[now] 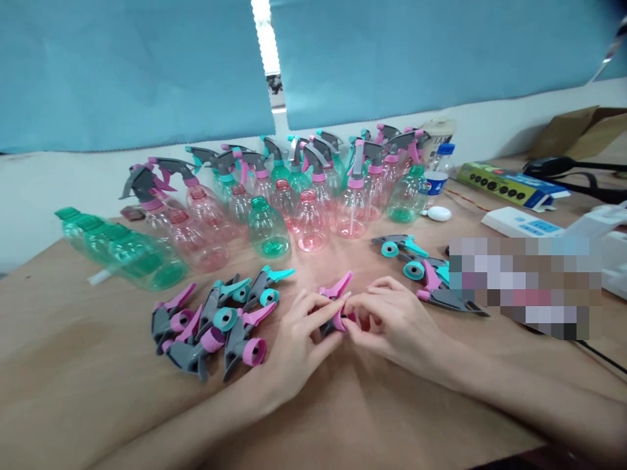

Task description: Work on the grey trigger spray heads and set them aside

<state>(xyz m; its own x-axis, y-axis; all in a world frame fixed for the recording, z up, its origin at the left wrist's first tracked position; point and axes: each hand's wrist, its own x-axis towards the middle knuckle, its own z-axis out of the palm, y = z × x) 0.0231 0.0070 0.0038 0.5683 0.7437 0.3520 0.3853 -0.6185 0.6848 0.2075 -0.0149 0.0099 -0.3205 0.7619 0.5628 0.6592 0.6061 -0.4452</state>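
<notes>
A grey trigger spray head [339,287] with a pink lever and pink collar is held just above the table in front of me. My left hand [300,329] grips it, fingers and thumb closed around its body. My right hand [394,318] is closed in a pinch at the pink collar, touching its open end. Whatever lies between those right fingertips is too small or hidden to make out. Left of my hands lies a pile of grey spray heads [189,358] with pink or teal collars. Several more spray heads [450,300] lie to the right.
Clear pink bottles [313,225] and green bottles [270,228] stand behind my hands, several topped with spray heads. Green bottles [140,261] stand at left. On the right are a power strip [519,225], a yellow-blue box [512,186], a white oval object [439,213] and a blurred-out patch.
</notes>
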